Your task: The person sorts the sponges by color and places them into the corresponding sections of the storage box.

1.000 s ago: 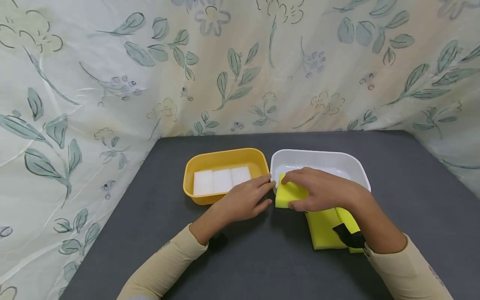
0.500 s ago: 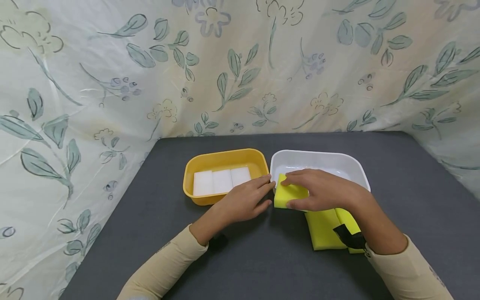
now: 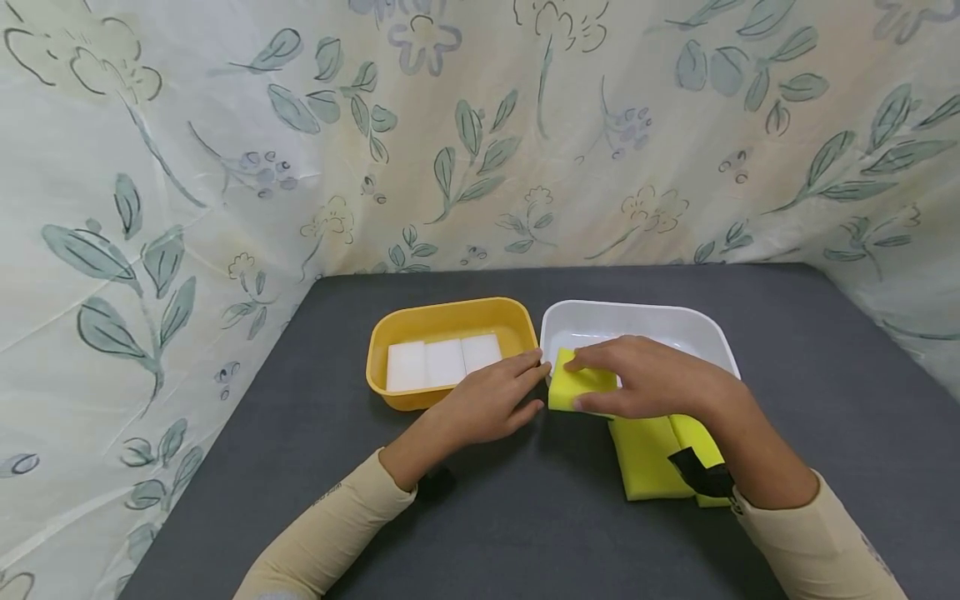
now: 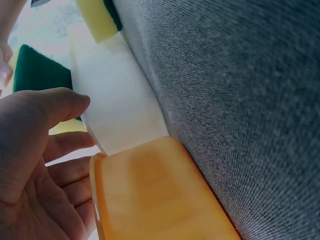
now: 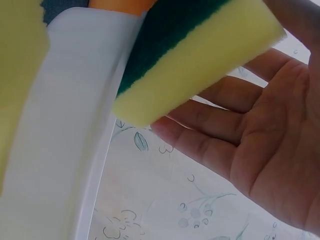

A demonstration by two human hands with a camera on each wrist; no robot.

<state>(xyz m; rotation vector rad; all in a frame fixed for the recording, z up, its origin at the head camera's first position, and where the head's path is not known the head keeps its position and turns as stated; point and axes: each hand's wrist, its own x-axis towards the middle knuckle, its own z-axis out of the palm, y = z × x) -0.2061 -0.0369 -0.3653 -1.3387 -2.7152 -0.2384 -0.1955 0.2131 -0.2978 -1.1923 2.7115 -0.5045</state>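
Observation:
My right hand point(image 3: 645, 375) pinches a yellow sponge point(image 3: 577, 383) between thumb and fingers over the front left corner of a white tub point(image 3: 637, 312). In the right wrist view, the sponge point(image 5: 200, 62) shows a dark green scouring layer and tilts beside the tub's rim point(image 5: 97, 185). My left hand point(image 3: 487, 400) reaches across the front right corner of a yellow tub point(image 3: 450, 314), fingers stretched out to where the two tubs meet. Seen from the left wrist, the thumb and fingers of the left hand point(image 4: 45, 160) lie by the tub rims, holding nothing.
Three white sponge blocks point(image 3: 445, 362) lie side by side in the yellow tub. More yellow sponges point(image 3: 652, 467) lie on the dark grey tabletop point(image 3: 525, 525) in front of the white tub, partly under the right forearm. A floral curtain point(image 3: 480, 167) hangs behind.
The sponge in my right hand has risen and tipped very slightly at the white tub's corner. My left hand and both tubs have stayed put.

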